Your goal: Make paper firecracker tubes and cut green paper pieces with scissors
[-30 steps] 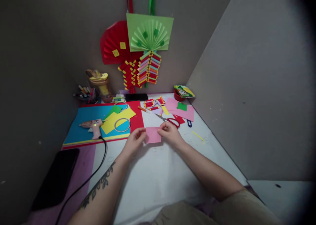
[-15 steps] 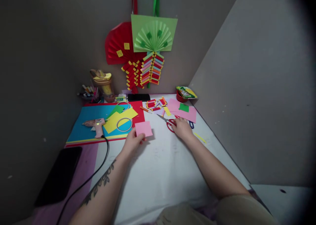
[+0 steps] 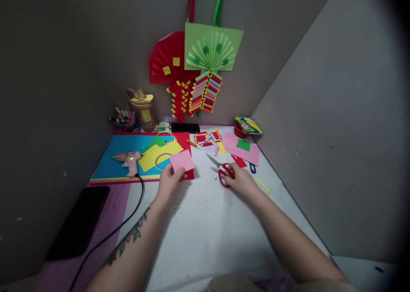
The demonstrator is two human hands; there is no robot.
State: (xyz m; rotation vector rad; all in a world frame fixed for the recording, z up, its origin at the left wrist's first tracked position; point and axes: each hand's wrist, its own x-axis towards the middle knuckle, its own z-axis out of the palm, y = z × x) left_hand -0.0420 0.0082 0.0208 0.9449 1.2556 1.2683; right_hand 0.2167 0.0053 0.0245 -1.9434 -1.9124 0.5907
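My left hand pinches a small pink paper square by its lower edge and holds it up above the white table. My right hand is closed around the red handles of a pair of scissors, whose blades point away to the upper left and lie low over the table. The two hands are about a hand's width apart.
Left lie blue, red and yellow paper sheets with a pink glue gun and its black cable. A dark phone rests at front left. Paper rolls, pink sheets and a pen pot stand farther back. Paper fans hang on the wall.
Both hands held the pink square a second ago. My right hand let go, reached right and closed on the scissors. My left hand lifted the square up and to the left.
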